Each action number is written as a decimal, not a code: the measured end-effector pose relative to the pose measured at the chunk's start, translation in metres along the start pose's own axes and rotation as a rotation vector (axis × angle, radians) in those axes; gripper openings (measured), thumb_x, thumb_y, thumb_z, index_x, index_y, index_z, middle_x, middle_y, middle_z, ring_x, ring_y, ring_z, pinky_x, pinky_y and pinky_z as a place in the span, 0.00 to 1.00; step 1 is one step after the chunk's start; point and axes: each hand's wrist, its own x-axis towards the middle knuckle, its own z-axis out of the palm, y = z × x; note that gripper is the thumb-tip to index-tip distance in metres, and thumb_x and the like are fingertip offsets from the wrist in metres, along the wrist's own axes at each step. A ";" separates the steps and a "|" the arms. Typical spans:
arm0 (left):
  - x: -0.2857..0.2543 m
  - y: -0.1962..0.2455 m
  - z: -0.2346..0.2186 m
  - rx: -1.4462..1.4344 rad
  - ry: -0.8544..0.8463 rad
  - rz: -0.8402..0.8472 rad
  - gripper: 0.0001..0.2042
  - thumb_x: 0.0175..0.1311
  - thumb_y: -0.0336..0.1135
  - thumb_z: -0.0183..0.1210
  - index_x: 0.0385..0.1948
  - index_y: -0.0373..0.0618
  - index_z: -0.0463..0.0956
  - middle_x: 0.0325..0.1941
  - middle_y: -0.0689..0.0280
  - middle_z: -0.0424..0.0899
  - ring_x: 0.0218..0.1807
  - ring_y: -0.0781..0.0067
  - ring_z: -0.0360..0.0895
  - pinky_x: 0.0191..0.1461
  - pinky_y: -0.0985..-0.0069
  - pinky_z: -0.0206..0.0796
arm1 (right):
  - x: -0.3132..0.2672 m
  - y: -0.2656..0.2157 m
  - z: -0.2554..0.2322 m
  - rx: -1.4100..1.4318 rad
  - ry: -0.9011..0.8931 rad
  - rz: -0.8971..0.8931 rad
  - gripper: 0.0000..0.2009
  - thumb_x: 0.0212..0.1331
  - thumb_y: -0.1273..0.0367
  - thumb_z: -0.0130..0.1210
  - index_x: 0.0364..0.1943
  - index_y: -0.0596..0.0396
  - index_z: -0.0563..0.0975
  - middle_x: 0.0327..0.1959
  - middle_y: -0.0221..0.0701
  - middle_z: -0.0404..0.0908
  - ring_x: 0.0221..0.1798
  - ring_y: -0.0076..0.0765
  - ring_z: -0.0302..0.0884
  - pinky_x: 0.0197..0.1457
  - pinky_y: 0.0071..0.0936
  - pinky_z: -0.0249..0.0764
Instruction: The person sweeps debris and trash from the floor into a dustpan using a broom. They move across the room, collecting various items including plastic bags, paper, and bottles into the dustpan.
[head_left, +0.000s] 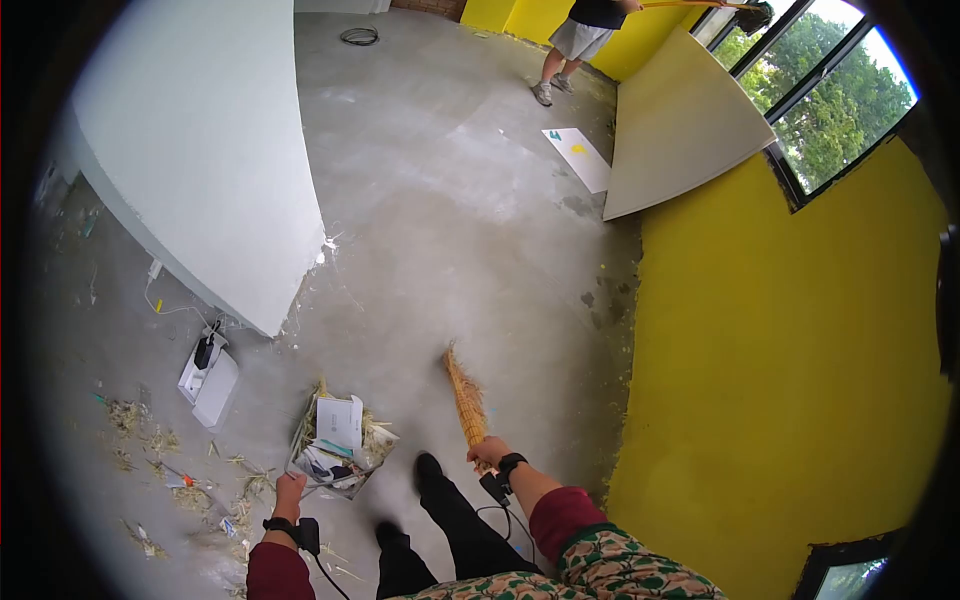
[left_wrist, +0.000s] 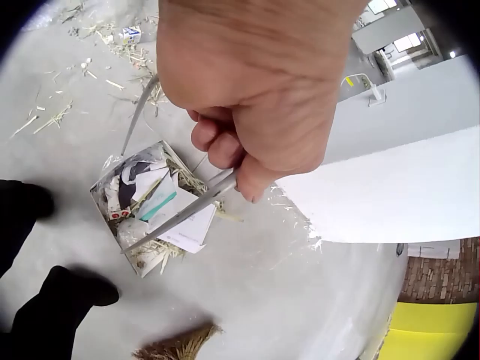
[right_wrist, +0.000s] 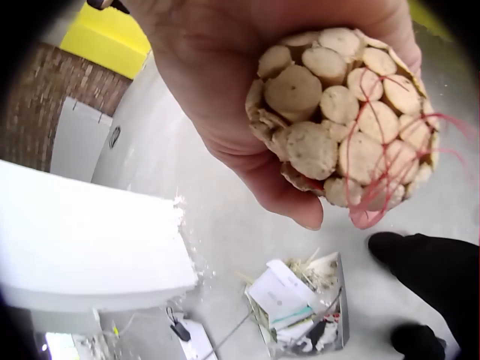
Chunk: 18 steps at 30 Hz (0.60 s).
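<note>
My right hand (head_left: 489, 453) grips a short straw broom (head_left: 466, 400) by its handle, bristles pointing forward over the floor. In the right wrist view the cut stalk ends of the broom (right_wrist: 341, 112) face the camera, with loose red threads. My left hand (head_left: 290, 492) holds the thin grey handle (left_wrist: 184, 212) of a squarish open bin; fingers curl round it in the left wrist view. The bin (head_left: 378, 473) holds a white box (head_left: 339, 421), papers, a teal strip (left_wrist: 158, 205), plastic and straw.
Straw and litter (head_left: 160, 440) lie scattered on the concrete floor at left. A white carton (head_left: 215, 388) with a black adapter and cable sits beside a white partition (head_left: 200, 150). A yellow wall (head_left: 780, 350) runs along the right. Another person (head_left: 582, 40) stands far ahead holding a pole.
</note>
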 end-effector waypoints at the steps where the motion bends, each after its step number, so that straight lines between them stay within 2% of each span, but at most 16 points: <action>1: 0.001 -0.007 0.000 0.040 0.027 0.007 0.04 0.39 0.29 0.53 0.15 0.44 0.67 0.14 0.73 0.65 0.18 0.83 0.59 0.22 0.80 0.52 | 0.004 0.002 0.017 -0.134 -0.042 -0.036 0.10 0.32 0.77 0.55 0.23 0.63 0.68 0.15 0.36 0.70 0.13 0.33 0.70 0.12 0.28 0.68; 2: 0.007 -0.018 0.000 0.044 0.059 0.098 0.04 0.40 0.32 0.51 0.15 0.42 0.69 0.11 0.72 0.65 0.16 0.82 0.60 0.18 0.78 0.51 | 0.004 0.005 0.035 -0.455 0.032 -0.178 0.15 0.25 0.64 0.60 0.19 0.61 0.75 0.20 0.38 0.76 0.22 0.34 0.75 0.29 0.25 0.71; 3: 0.007 -0.020 -0.002 0.048 0.063 0.090 0.04 0.40 0.32 0.51 0.15 0.42 0.69 0.11 0.72 0.65 0.16 0.82 0.60 0.18 0.78 0.51 | 0.016 0.018 0.056 -0.357 -0.120 -0.126 0.17 0.22 0.62 0.60 0.21 0.60 0.75 0.21 0.39 0.76 0.28 0.37 0.75 0.32 0.25 0.71; 4: 0.007 -0.018 -0.004 0.083 0.057 0.061 0.04 0.40 0.32 0.51 0.15 0.42 0.69 0.11 0.71 0.65 0.15 0.82 0.60 0.18 0.79 0.51 | 0.011 0.020 0.071 -0.409 -0.115 -0.178 0.18 0.22 0.63 0.59 0.23 0.60 0.74 0.23 0.39 0.76 0.27 0.38 0.75 0.32 0.25 0.71; 5: 0.007 -0.016 -0.005 0.119 0.050 0.034 0.04 0.40 0.32 0.51 0.15 0.42 0.69 0.11 0.71 0.66 0.15 0.82 0.60 0.17 0.79 0.51 | -0.009 0.011 0.078 -0.533 -0.086 -0.298 0.14 0.25 0.68 0.57 0.22 0.61 0.73 0.23 0.40 0.75 0.23 0.37 0.74 0.27 0.27 0.71; 7: 0.005 -0.011 -0.004 0.111 0.070 0.055 0.04 0.40 0.32 0.51 0.14 0.43 0.68 0.11 0.71 0.65 0.14 0.82 0.59 0.17 0.80 0.50 | -0.037 -0.011 0.072 -0.375 -0.368 -0.109 0.12 0.28 0.74 0.54 0.25 0.62 0.71 0.20 0.38 0.74 0.16 0.34 0.72 0.19 0.28 0.69; 8: 0.004 -0.012 -0.002 0.092 0.093 0.066 0.04 0.39 0.31 0.51 0.14 0.43 0.68 0.11 0.72 0.65 0.14 0.83 0.58 0.16 0.80 0.49 | -0.044 -0.017 0.063 -0.371 -0.364 -0.109 0.12 0.28 0.74 0.54 0.25 0.62 0.71 0.20 0.38 0.74 0.16 0.34 0.72 0.19 0.28 0.69; 10: 0.010 -0.020 -0.002 0.089 0.087 0.065 0.04 0.39 0.31 0.52 0.13 0.43 0.67 0.10 0.72 0.64 0.13 0.83 0.58 0.15 0.81 0.49 | -0.058 -0.020 0.040 -0.075 -0.463 -0.094 0.14 0.30 0.77 0.52 0.29 0.62 0.68 0.16 0.36 0.70 0.11 0.32 0.68 0.14 0.27 0.66; 12: 0.014 -0.023 -0.005 0.092 0.083 0.062 0.04 0.39 0.31 0.52 0.13 0.44 0.67 0.10 0.72 0.64 0.12 0.83 0.57 0.14 0.81 0.48 | -0.063 -0.017 0.015 -0.094 -0.402 -0.131 0.19 0.30 0.77 0.51 0.35 0.58 0.66 0.18 0.34 0.70 0.12 0.32 0.68 0.14 0.27 0.66; 13: 0.017 -0.025 -0.005 0.053 0.068 0.037 0.04 0.39 0.31 0.52 0.12 0.44 0.66 0.10 0.72 0.64 0.12 0.83 0.57 0.14 0.81 0.48 | -0.057 -0.010 0.007 -0.062 -0.338 -0.169 0.23 0.31 0.77 0.52 0.40 0.60 0.65 0.16 0.32 0.68 0.11 0.28 0.66 0.14 0.23 0.66; 15: 0.014 -0.029 -0.006 0.019 0.053 0.012 0.05 0.39 0.31 0.52 0.12 0.45 0.66 0.09 0.72 0.64 0.12 0.83 0.58 0.14 0.81 0.48 | -0.051 -0.013 -0.004 -0.100 -0.165 -0.217 0.23 0.31 0.77 0.53 0.40 0.59 0.64 0.17 0.32 0.69 0.11 0.29 0.67 0.14 0.24 0.67; 16: 0.012 -0.029 -0.009 0.057 0.023 -0.014 0.04 0.38 0.30 0.52 0.14 0.43 0.67 0.11 0.72 0.65 0.14 0.83 0.58 0.16 0.81 0.49 | -0.039 -0.010 0.000 -0.092 -0.165 -0.224 0.23 0.31 0.77 0.53 0.40 0.59 0.64 0.17 0.32 0.69 0.11 0.29 0.67 0.14 0.24 0.67; 18: 0.012 -0.008 -0.005 0.169 -0.008 -0.021 0.04 0.37 0.29 0.52 0.17 0.42 0.68 0.14 0.71 0.66 0.16 0.83 0.58 0.17 0.81 0.50 | -0.014 -0.020 0.013 -0.160 0.044 -0.174 0.21 0.31 0.77 0.53 0.37 0.59 0.64 0.18 0.33 0.70 0.12 0.30 0.68 0.14 0.24 0.67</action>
